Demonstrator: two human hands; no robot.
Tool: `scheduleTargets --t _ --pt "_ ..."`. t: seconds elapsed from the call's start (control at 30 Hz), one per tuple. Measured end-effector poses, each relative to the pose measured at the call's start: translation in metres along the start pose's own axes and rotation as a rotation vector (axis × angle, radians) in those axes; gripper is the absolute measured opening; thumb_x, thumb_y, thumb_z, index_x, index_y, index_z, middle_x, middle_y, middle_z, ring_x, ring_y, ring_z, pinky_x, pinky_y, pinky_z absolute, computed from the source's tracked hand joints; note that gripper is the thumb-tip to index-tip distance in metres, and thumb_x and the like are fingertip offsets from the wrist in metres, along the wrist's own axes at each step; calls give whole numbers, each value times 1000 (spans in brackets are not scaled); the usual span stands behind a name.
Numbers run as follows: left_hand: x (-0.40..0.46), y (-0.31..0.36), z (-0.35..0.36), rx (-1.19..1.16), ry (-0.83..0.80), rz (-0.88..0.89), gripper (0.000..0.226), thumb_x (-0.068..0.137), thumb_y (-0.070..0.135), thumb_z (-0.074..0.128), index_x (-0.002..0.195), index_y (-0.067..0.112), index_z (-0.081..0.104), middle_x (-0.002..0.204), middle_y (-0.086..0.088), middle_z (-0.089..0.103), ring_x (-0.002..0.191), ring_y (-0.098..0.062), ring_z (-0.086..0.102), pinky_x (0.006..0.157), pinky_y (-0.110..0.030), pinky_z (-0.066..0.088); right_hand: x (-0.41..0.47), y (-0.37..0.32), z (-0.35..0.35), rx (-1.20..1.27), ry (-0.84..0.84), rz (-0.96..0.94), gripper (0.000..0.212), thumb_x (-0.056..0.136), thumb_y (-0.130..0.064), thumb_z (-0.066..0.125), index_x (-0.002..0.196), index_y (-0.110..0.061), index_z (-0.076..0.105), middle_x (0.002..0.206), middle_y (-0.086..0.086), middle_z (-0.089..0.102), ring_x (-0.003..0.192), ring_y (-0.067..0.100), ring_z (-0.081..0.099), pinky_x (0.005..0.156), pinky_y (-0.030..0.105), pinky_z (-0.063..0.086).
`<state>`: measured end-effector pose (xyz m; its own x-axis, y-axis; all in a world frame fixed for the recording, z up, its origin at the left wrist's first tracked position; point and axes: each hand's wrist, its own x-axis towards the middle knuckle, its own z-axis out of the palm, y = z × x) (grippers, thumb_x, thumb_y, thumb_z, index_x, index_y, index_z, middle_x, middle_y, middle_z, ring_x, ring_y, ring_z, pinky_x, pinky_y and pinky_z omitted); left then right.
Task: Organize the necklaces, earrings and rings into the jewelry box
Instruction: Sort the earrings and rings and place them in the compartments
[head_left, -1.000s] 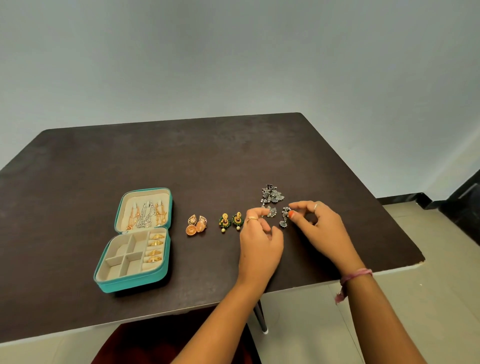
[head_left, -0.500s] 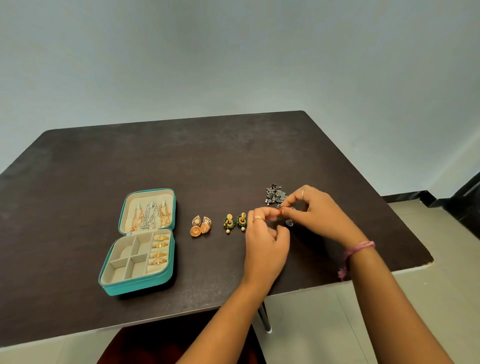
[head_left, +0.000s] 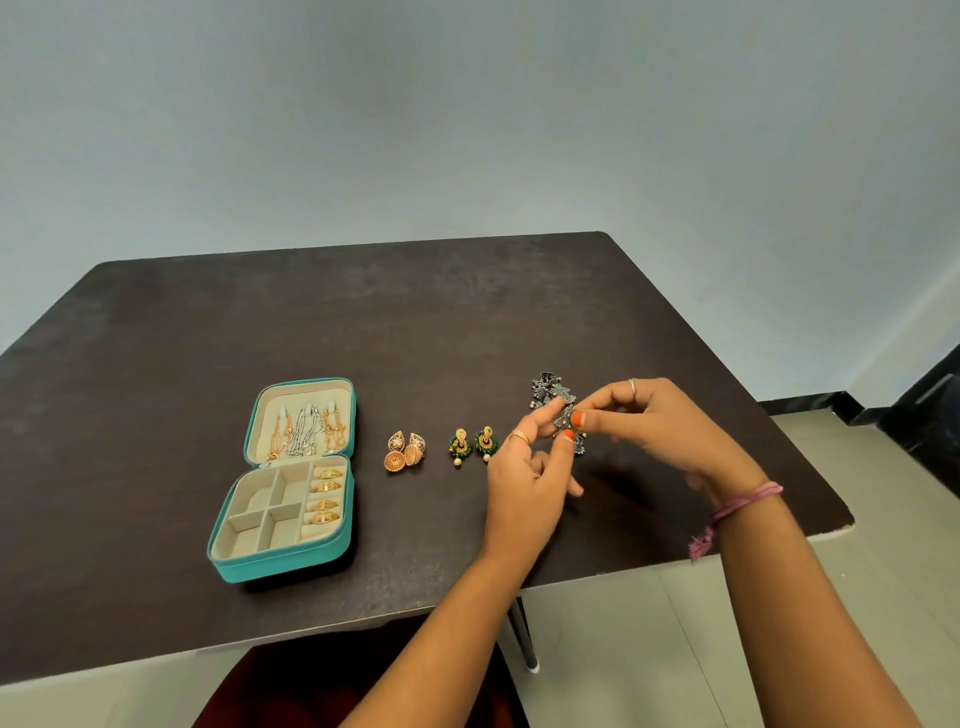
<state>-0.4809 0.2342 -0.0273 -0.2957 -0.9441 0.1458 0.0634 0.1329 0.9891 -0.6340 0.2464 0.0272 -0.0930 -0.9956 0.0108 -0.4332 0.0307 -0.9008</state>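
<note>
An open teal jewelry box (head_left: 283, 560) lies at the left of the dark table (head_left: 363, 322). Necklaces (head_left: 304, 431) hang in its lid and several gold rings (head_left: 326, 496) sit in its right slots. Right of the box lie a pair of gold earrings (head_left: 405, 453) and a pair of green-and-gold earrings (head_left: 471, 444). A heap of dark silver earrings (head_left: 546, 388) lies further right. My left hand (head_left: 524, 480) and my right hand (head_left: 654, 423) are raised just above the table, fingertips together, pinching a dark silver earring (head_left: 565, 415) between them.
The table's right edge (head_left: 810, 467) and front edge are close to my arms. Beyond them is tiled floor (head_left: 649, 623), and a table leg (head_left: 522, 634) shows below the front edge. A pale wall stands behind.
Both hands have come together and lifted from the table with a dark silver earring from beside the heap. The right hand moved left toward the left hand.
</note>
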Motion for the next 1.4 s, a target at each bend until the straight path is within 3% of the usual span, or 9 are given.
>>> scheduleTargets --t 0.27,0.37,0.47,0.67,0.93,1.1,1.2,1.3,1.4 --pt "2 -3 -4 -97 15 -16 21 95 20 57 113 28 65 56 7 58 46 -2 49 49 -15 37 0 -2 -8 -58 -79 -35 13 86 -17 68 97 -18 76 85 0 73 73 4 61 66 15 49" --pt "4 -5 -2 -113 67 -58 18 94 18 58 103 32 65 63 -3 60 46 -3 49 48 -19 36 22 16 -10 -154 116 -36 12 88 -15 66 95 -20 74 88 -1 73 77 8 61 71 18 47" --pt "5 -4 0 -135 77 -81 13 94 16 58 99 26 65 67 2 64 45 -3 50 47 -18 37 46 36 -5 -366 236 13 13 89 -19 62 98 -23 71 95 -3 70 80 5 59 69 12 39" --pt "5 -2 1 -115 73 -53 9 94 16 58 99 20 65 76 2 64 44 -6 47 51 -19 41 70 43 3 -447 235 37 13 88 -32 64 95 -25 72 91 -6 69 84 7 61 81 29 51" --pt "5 -1 0 -128 63 -43 9 94 15 58 98 19 65 84 7 68 44 -8 48 53 -21 44 77 42 5 -512 161 46 13 88 -33 64 90 -23 72 90 -6 68 85 10 61 80 33 52" --pt "5 1 -1 -199 67 -50 8 94 13 57 98 15 64 102 4 72 43 -7 49 54 -19 44 60 39 2 -189 299 18 11 91 -22 61 91 -14 69 81 0 67 68 7 63 68 25 48" --pt "6 2 -1 -204 71 -57 8 92 15 61 100 14 64 92 9 72 44 -6 48 53 -17 43 46 28 2 91 331 35 12 92 -18 60 96 -9 68 73 -1 65 55 -2 58 53 19 40" --pt "5 3 -1 -223 80 -80 8 90 16 65 97 19 66 80 10 70 46 -5 49 53 -17 43 31 13 4 347 306 68 11 93 -15 58 97 -8 67 66 -4 65 52 1 55 47 14 39" --pt "2 5 -1 -234 105 -89 10 87 16 69 94 24 68 78 9 68 55 -4 53 54 -21 47 18 1 9 629 220 140 14 93 -11 56 101 -5 66 82 6 66 54 1 57 48 11 44"
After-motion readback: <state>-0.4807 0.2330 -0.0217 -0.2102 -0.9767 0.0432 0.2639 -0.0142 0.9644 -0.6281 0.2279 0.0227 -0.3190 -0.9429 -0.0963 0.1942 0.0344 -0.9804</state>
